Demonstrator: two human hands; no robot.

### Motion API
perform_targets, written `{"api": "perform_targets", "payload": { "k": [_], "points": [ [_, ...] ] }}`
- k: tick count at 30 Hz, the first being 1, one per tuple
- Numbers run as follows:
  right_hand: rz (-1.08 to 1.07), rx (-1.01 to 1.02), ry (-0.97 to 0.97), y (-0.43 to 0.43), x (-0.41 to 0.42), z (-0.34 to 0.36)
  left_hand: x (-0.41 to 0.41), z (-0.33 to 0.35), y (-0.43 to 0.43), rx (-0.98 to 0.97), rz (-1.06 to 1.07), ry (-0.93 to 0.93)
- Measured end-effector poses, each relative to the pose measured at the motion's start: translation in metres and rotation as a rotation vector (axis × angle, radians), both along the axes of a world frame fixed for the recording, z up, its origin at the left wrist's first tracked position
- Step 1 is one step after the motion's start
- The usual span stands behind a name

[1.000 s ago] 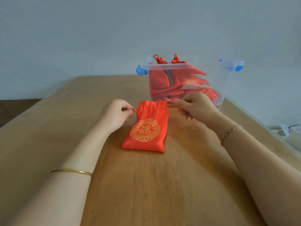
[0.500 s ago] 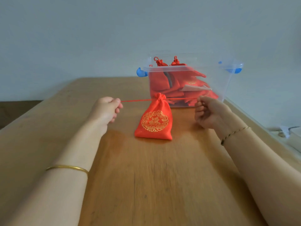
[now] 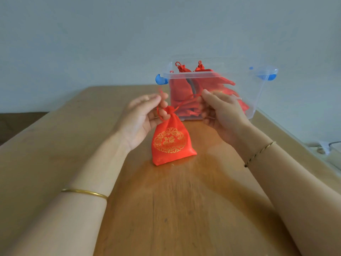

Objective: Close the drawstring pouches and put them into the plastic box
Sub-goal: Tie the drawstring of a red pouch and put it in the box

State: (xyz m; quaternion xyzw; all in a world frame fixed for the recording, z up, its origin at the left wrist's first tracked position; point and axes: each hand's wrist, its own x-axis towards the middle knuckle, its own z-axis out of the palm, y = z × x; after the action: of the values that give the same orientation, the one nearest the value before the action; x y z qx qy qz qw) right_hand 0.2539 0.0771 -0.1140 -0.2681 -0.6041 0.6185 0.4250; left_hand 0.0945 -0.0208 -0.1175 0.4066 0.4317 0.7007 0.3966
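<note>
A red drawstring pouch (image 3: 170, 141) with a gold round emblem stands on the wooden table (image 3: 55, 145), its neck gathered tight. My left hand (image 3: 142, 117) is just left of the neck and pinches one red cord between thumb and fingers. My right hand (image 3: 219, 111) is to the right of the neck and pinches the other cord, which runs slack down to the pouch. Behind them stands the clear plastic box (image 3: 256, 100) with blue latches, holding several red pouches.
A grey wall rises behind the table. The table's right edge runs close past the box, and a cable (image 3: 332, 145) with small items lies beyond it at the far right. The box stands open at the top.
The cords were pulled wide apart, cinching the pouch's neck. Both hands have since come back in toward the neck and risen, and the cords have gone slack.
</note>
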Motion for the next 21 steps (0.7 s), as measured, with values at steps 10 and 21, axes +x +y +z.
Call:
{"api": "perform_targets", "payload": {
  "k": [10, 21],
  "points": [
    [0.109, 0.355, -0.053, -0.03, -0.012, 0.001, 0.018, -0.011, 0.003, -0.189, 0.105, 0.587],
    [0.05, 0.248, -0.386, -0.019, -0.008, -0.009, 0.018, -0.009, 0.002, -0.178, 0.031, 0.285]
  ]
}}
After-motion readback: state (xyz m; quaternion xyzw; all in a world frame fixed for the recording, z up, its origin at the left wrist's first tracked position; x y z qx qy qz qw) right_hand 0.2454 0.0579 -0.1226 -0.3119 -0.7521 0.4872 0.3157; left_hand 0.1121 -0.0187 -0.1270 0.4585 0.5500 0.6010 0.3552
